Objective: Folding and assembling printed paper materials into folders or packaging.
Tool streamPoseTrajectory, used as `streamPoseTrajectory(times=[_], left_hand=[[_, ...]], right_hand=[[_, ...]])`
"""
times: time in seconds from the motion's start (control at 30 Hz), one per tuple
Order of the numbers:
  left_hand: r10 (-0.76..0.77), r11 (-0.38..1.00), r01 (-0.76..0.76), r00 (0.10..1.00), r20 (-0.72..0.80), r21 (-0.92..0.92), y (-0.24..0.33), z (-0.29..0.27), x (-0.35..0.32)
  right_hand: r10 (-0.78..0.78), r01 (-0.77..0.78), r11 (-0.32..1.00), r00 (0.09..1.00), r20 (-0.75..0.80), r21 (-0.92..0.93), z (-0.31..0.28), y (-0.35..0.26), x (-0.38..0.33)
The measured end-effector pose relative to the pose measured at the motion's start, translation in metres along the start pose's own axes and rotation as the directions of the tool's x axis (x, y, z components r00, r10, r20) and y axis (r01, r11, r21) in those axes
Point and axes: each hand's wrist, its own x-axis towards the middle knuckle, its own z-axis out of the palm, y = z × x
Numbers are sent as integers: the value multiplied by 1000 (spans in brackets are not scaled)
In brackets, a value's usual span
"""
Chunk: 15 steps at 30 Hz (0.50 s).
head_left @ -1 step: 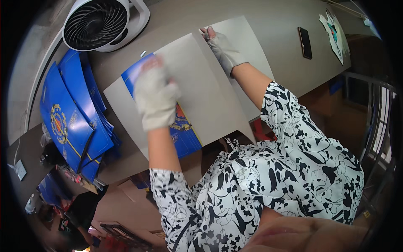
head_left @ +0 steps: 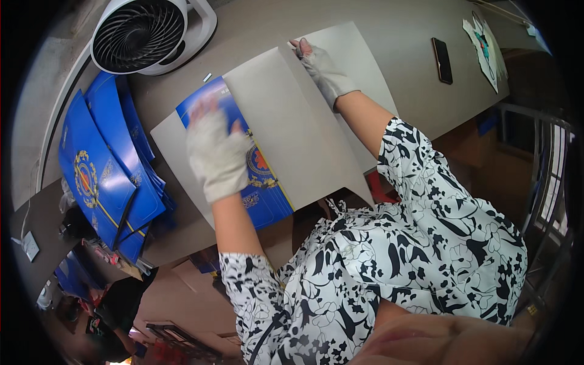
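My left hand (head_left: 216,155), in a white glove, lies flat on a blue printed sheet with a gold emblem (head_left: 264,185); the hand is blurred. The blue sheet rests on a large grey cardboard sheet (head_left: 286,115) spread on the brown table (head_left: 401,36). My right hand (head_left: 322,67), also gloved, reaches to the far edge of a second grey sheet (head_left: 359,61) and pinches its top corner, where it overlaps the first sheet.
A white round fan (head_left: 143,30) stands at the table's far left. A stack of blue printed folders (head_left: 100,170) lies to the left. A black phone (head_left: 442,59) and a colourful paper (head_left: 483,39) lie far right. A metal rack (head_left: 547,158) stands at the right.
My left hand has slid slightly toward me over the blue sheet. The right hand stays at the grey sheet's far corner.
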Motion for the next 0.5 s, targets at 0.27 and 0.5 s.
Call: streamPoseTrajectory(times=[0.27, 0.5], left_hand=[[-344, 937, 349, 932, 111, -32, -31, 16, -107], [-310, 951, 301, 937, 159, 77, -9, 14, -80]], right_hand=[[-318, 327, 861, 944, 89, -390, 15, 2, -33], [-412, 402, 806, 908, 75, -434, 24, 5, -39]])
